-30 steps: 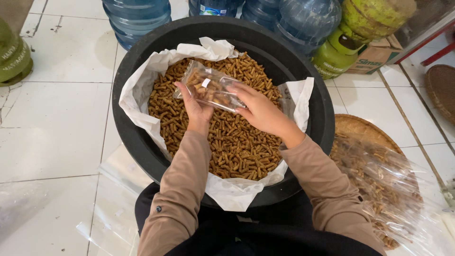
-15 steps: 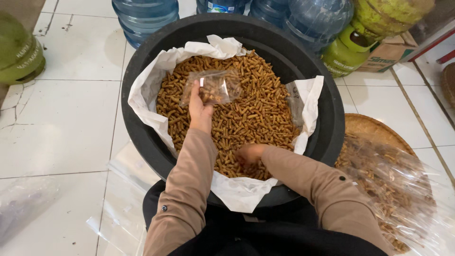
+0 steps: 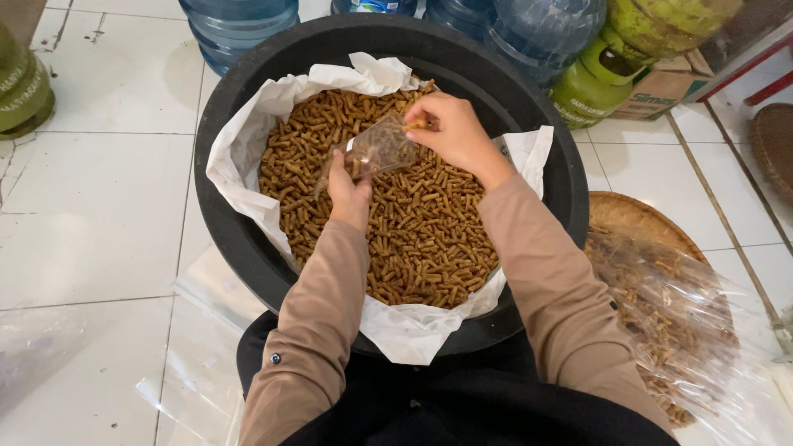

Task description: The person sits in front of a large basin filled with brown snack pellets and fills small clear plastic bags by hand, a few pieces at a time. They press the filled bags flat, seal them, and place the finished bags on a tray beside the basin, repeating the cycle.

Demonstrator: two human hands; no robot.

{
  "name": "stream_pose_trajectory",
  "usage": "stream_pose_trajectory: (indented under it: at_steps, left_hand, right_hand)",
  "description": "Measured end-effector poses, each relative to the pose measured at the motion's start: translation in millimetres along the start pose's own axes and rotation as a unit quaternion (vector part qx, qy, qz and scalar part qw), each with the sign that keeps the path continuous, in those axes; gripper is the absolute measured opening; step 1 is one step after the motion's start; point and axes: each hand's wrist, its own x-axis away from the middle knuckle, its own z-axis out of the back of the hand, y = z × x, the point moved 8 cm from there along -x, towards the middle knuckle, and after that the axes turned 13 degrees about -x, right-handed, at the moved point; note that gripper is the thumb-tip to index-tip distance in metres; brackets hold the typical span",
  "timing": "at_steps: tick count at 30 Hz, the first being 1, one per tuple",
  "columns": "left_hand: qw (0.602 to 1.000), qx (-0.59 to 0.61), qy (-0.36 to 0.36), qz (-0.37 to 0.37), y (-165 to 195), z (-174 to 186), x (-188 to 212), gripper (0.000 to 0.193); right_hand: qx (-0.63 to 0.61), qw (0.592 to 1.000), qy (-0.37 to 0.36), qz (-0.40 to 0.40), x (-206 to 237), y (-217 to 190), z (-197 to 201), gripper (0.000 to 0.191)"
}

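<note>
Up at the far right corner of the tiled floor (image 3: 99, 206) sits a brown cardboard box (image 3: 665, 87) with a label on its near face, wedged just beside green gas cylinders (image 3: 591, 83); another green cylinder (image 3: 21, 91) stands at the far left edge. Blue water jugs (image 3: 239, 25) line the far edge, touching the rim of a big black tub (image 3: 248, 248). The tub is lined with white paper (image 3: 239, 157) and holds a deep heap of brown stick-shaped snacks (image 3: 421, 231). Over the far half of that heap the left hand (image 3: 351, 194) grips the lower end of a small clear plastic bag (image 3: 376, 149), fingers closed round it; the bag is tilted with its mouth toward the right and is already partly filled with sticks. The right hand (image 3: 450, 132) is at the bag's mouth, fingers pinched together on a few snack pieces. Right of the tub, just beside its wall, a round woven tray (image 3: 632, 219) lies on the floor, with clear plastic sheeting (image 3: 686, 322) and more brown sticks over it. More clear plastic (image 3: 198, 363) lies at the near left.
</note>
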Motion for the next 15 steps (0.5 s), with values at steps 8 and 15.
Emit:
stream_pose_trajectory:
  at_steps: [8,15]
  left_hand:
    - [0.999,-0.001,-0.034,-0.011,-6.1,-0.4,-8.3,0.037]
    - [0.974,-0.129,-0.183,0.025,-34.4,-25.6,6.2,0.035]
  right_hand:
    - [0.085,0.991,0.091,0.04,6.5,-18.5,2.6,0.015]
    - [0.19,0.981,-0.017,0.021,54.6,-5.6,-1.9,0.022]
